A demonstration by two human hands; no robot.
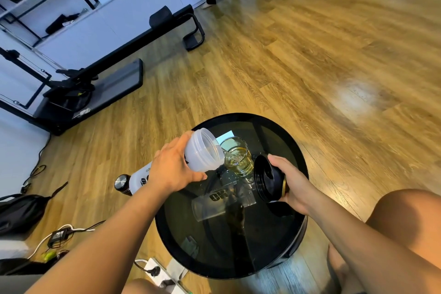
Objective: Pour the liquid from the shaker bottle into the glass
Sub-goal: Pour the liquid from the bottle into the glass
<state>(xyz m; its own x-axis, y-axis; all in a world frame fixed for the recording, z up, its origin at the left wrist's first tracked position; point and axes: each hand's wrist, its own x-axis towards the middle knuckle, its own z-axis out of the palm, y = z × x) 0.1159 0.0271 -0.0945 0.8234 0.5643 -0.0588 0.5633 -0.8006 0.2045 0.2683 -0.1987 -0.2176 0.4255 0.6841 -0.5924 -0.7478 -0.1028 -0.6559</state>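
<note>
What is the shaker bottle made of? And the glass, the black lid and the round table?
Shaker bottle: probably plastic, milky and half see-through, with moulded screw threads at its mouth.
Glass: looks like clear, shiny glass, because the yellowish liquid shows through it.
Lid: likely glossy black plastic.
Round table: the top seems to be dark tinted glass, since it mirrors the bottle.

Translucent shaker bottle [202, 150], uncapped, is being tilted, mouth over glass [237, 156]; liquid [241, 165] is being poured in. Glass: clear, upright on black table [269, 234], approx. half full.
</note>
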